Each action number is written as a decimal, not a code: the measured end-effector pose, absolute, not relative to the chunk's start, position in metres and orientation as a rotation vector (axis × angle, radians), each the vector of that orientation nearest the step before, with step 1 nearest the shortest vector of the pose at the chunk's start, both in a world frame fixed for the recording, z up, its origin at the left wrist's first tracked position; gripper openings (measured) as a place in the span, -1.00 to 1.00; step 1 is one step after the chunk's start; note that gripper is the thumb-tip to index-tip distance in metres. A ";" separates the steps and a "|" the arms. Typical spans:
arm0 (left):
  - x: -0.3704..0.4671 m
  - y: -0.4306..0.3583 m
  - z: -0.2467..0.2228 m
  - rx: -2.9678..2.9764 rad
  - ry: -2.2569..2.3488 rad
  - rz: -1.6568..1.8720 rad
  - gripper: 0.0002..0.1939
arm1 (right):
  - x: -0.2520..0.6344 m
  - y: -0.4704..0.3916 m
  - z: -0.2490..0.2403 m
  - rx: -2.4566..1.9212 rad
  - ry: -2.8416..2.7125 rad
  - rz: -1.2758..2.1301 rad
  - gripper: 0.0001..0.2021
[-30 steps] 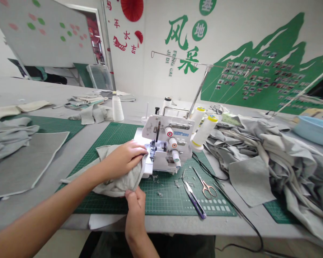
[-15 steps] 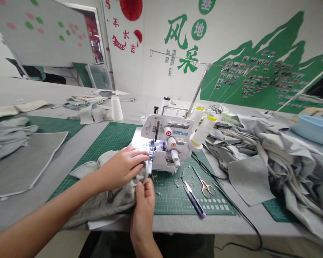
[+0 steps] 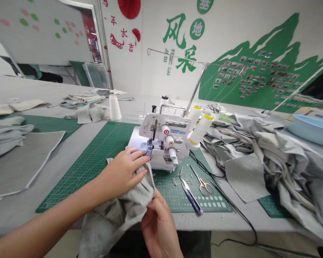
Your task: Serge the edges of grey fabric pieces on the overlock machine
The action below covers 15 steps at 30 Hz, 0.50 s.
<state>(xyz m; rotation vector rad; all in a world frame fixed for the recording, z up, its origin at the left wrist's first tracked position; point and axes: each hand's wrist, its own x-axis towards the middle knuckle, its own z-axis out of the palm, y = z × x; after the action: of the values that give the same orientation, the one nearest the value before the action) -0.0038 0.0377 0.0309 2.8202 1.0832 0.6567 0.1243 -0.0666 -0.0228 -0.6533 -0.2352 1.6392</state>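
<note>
Grey fabric (image 3: 123,211) runs from the overlock sewing machine (image 3: 161,139) down over the table's front edge. My left hand (image 3: 127,166) lies flat on it, palm down, fingers stretched toward the lit presser foot (image 3: 150,146). Nearer to me, my right hand (image 3: 160,222) is closed in a pinch on the fabric's right edge and pulls it taut. Part of the fabric is hidden under my left hand.
On the green cutting mat (image 3: 97,154) right of the machine lie purple-handled thread snips (image 3: 192,199) and scissors (image 3: 203,182). Grey cloth is heaped (image 3: 258,154) at the right, beside a blue basin (image 3: 312,129). A white thread cone (image 3: 114,107) stands behind the mat.
My right hand has moved right and toward me with the fabric edge. The fabric now hangs lower over the table's front. My left hand stays near the presser foot, its fingers more spread.
</note>
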 end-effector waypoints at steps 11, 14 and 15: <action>-0.001 0.029 0.035 2.817 1.212 0.591 -0.59 | 0.068 -0.082 -0.059 -0.794 -0.584 1.718 -0.76; 0.000 0.028 0.033 2.829 1.205 0.639 -0.61 | 0.071 -0.086 -0.064 -0.811 -0.587 1.812 -0.83; 0.000 0.028 0.031 2.835 1.198 0.657 -0.61 | 0.076 -0.089 -0.066 -0.808 -0.566 1.852 -0.84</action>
<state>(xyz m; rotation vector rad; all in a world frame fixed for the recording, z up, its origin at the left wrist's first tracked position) 0.0000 0.0279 0.0312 2.8353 1.1984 0.6568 0.0761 -0.0886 -0.0661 -0.8079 -0.5664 1.8515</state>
